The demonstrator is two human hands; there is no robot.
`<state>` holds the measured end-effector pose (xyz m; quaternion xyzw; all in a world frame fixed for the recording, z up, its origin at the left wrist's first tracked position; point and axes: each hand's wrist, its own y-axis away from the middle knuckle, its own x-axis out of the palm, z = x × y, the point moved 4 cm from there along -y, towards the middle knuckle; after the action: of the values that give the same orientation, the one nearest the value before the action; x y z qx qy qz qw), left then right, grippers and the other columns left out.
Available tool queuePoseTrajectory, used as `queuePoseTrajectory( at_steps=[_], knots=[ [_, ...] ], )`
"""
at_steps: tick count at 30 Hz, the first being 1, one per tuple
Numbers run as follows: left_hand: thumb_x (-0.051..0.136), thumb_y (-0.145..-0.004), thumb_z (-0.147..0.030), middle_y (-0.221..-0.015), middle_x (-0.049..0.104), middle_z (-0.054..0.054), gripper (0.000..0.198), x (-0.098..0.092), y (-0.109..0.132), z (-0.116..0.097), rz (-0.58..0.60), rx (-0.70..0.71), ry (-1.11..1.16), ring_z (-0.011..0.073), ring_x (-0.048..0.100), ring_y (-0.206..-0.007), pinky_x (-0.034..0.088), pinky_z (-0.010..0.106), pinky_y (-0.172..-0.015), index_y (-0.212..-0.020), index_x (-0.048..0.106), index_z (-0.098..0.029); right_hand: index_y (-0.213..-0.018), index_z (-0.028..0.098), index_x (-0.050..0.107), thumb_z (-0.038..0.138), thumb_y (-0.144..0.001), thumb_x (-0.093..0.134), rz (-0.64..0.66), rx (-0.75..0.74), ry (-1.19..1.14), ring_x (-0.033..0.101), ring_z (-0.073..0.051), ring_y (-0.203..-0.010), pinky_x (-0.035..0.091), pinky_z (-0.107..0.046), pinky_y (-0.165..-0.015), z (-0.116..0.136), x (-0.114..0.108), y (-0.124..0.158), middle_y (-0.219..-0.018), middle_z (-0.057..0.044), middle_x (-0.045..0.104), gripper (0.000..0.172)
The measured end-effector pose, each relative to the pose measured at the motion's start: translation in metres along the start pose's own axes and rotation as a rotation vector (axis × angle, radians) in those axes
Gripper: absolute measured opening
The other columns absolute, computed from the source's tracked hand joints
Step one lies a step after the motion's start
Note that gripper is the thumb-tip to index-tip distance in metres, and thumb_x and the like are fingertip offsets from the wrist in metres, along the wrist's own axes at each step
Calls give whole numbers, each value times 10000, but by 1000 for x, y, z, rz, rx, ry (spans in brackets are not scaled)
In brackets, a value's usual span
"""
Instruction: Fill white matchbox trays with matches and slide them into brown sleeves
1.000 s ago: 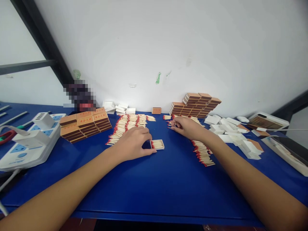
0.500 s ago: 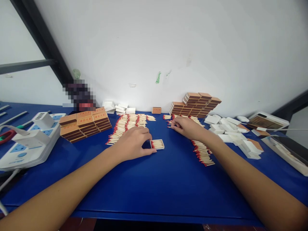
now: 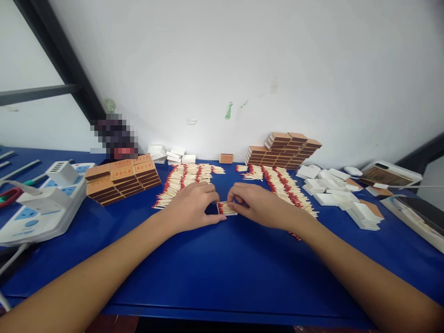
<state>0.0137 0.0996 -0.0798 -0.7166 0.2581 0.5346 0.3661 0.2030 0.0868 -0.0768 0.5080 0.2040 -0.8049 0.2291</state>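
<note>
From where I stand, the person's left hand rests low over the blue desk, its fingers bent around the left end of a small white open cardboard matchbox tray, gripping it by the front and back corners. The tray sits flat on the desk, right between the two hands, and thin pale wooden matches with red heads lie in it side by side, their heads toward the left. The right hand comes in from the other side, its fingers bunched together over the right part of the tray; I can't tell from here whether a match is pinched in them. Just beyond the left hand spreads a broad bed of loose red-headed matches, partly covered by that hand, and another long bed of matches runs behind the right hand and forearm. A tidy block of orange-and-brown cardboard matchboxes stands to the left, a taller stepped stack of the same boxes rises near the white wall on the right, and a single orange matchbox stands by the wall between the match beds. White empty trays lie jumbled on the right, with a smaller cluster of white trays at the back left. Farther left lies a white power strip with blue socket faces
</note>
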Motion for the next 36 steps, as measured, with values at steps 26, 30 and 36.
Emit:
queuePoseTrajectory(
  at_steps=[26, 30, 36],
  knots=[
    [780, -944, -497, -978, 713, 64, 347, 0, 0, 0, 43, -29, 22, 249, 681, -936, 518, 389, -835, -1034, 768, -162, -926, 208, 728, 319, -972, 625, -247, 238, 150, 607, -215, -765, 379, -320, -685, -99, -34, -7, -832, -59, 680, 159],
    [772, -949, -501, -981, 710, 61, 350, 0, 0, 0, 42, -31, 29, 251, 681, -949, 514, 387, -842, -1039, 769, -164, -944, 208, 743, 292, -972, 631, -233, 223, 162, 614, -210, -767, 385, -307, -682, -109, -30, -8, -849, -58, 689, 143],
    [784, -943, -491, -982, 710, 64, 344, 0, 0, 0, 48, -37, 30, 254, 682, -957, 511, 386, -850, -1044, 769, -163, -971, 199, 776, 242, -977, 618, -222, 218, 169, 625, -212, -775, 412, -310, -692, -104, -27, -9, -873, -67, 703, 165]
  ],
)
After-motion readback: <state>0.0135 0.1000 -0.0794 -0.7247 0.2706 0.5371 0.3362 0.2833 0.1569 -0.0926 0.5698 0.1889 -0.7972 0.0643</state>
